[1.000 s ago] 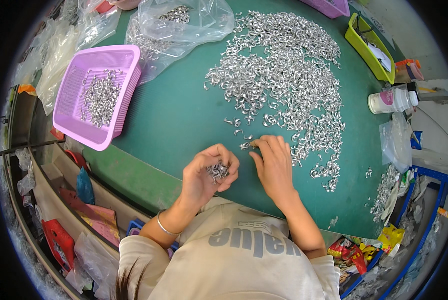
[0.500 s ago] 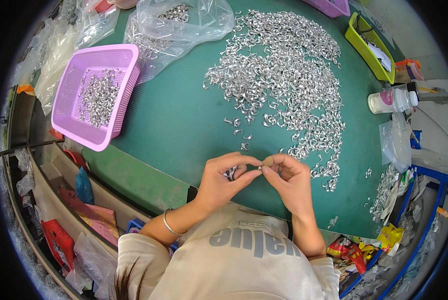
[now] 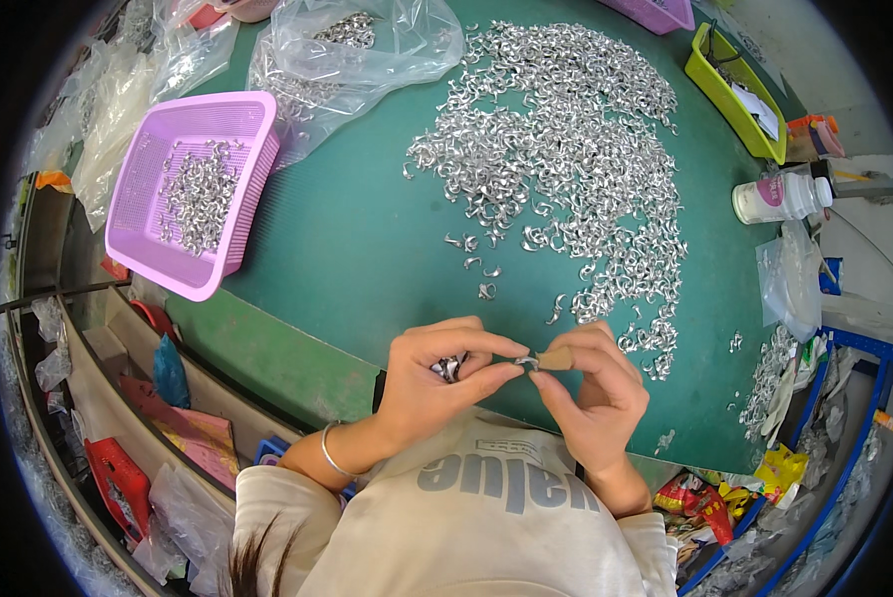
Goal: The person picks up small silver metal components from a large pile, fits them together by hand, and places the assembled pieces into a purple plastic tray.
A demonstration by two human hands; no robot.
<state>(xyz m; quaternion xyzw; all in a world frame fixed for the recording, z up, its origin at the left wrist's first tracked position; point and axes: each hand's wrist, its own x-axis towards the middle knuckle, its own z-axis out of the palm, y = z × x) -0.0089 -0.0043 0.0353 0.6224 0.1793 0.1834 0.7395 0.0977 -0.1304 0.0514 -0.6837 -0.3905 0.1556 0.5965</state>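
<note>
My left hand (image 3: 432, 383) pinches one end of a small, curved, shiny metal piece (image 3: 527, 363) between thumb and forefinger. More silvery pieces (image 3: 447, 368) are tucked in its curled fingers. My right hand (image 3: 603, 398) is closed at the other end of the same piece, its thumb and a finger wrapped in tan tape (image 3: 556, 358) touching it. Both hands are above the near edge of the green table (image 3: 357, 239). Beyond them spreads a large heap of similar curved metal pieces (image 3: 566, 129), with a few strays close to my fingers.
At the left stands a purple basket (image 3: 242, 214) part-filled with metal pieces, beside a clear plastic bag (image 3: 397, 50) of more. A lime-green tray (image 3: 705, 80) and a white bottle (image 3: 765, 202) are at the right. Drawers with plastic bags line the lower left.
My hands have come slightly nearer to me, and my right hand has shifted right and turned, so the taped finger and the metal piece show more. The heap and basket stay put.
</note>
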